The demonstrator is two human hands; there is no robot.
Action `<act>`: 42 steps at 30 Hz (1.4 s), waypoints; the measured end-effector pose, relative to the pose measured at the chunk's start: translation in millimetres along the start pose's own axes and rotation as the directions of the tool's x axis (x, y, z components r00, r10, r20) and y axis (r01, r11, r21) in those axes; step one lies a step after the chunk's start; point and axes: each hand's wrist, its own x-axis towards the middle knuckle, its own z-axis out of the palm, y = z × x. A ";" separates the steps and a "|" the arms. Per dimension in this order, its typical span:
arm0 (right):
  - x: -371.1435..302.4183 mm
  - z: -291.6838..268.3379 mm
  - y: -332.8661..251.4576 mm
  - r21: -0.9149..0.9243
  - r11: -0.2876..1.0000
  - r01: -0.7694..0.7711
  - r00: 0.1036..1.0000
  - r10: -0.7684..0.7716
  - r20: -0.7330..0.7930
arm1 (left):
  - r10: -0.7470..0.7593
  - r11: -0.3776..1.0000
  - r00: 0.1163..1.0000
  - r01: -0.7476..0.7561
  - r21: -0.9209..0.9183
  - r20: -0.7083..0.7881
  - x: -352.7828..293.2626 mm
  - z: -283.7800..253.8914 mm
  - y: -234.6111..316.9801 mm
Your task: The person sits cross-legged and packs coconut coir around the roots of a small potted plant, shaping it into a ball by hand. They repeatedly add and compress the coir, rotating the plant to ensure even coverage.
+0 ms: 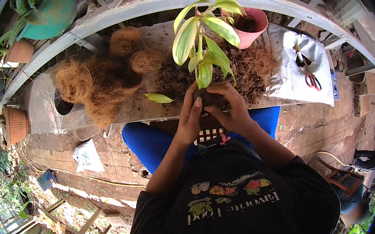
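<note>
At the near edge of the table I hold a leafy plant [203, 59] upright; its leaves are green with pale yellow streaks. My left hand [189, 119] and my right hand [232, 109] are closed around its dark base [211, 99] from both sides. Whether that base is a small pot or a ball of soil I cannot tell, as my fingers cover much of it. Loose brown soil and fibre [251, 70] spread behind and to the right of my hands. A single fallen leaf [159, 97] lies left of my left hand.
Heaps of coconut fibre [96, 83] cover the table's left part, beside a dark round pot [62, 103]. A pink pot [253, 26] stands behind the soil. On the right, red-handled scissors [311, 77] lie on a white sack [289, 59]. A metal rail [147, 5] runs along the back.
</note>
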 end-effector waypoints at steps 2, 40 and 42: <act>-0.4 -0.1 -0.2 0.011 1.000 0.020 1.000 -0.020 0.010 | -0.008 1.000 1.000 0.008 0.010 0.005 -3.9 0.2 -1.4; -5.4 21.4 14.8 0.333 0.877 -0.347 0.915 0.395 -0.087 | 0.219 0.918 0.970 -0.241 0.314 0.105 3.3 10.2 0.2; -1.5 21.1 6.9 0.464 0.794 -0.393 0.887 0.460 -0.034 | 0.212 0.921 0.971 -0.235 0.310 0.105 3.2 7.2 -2.9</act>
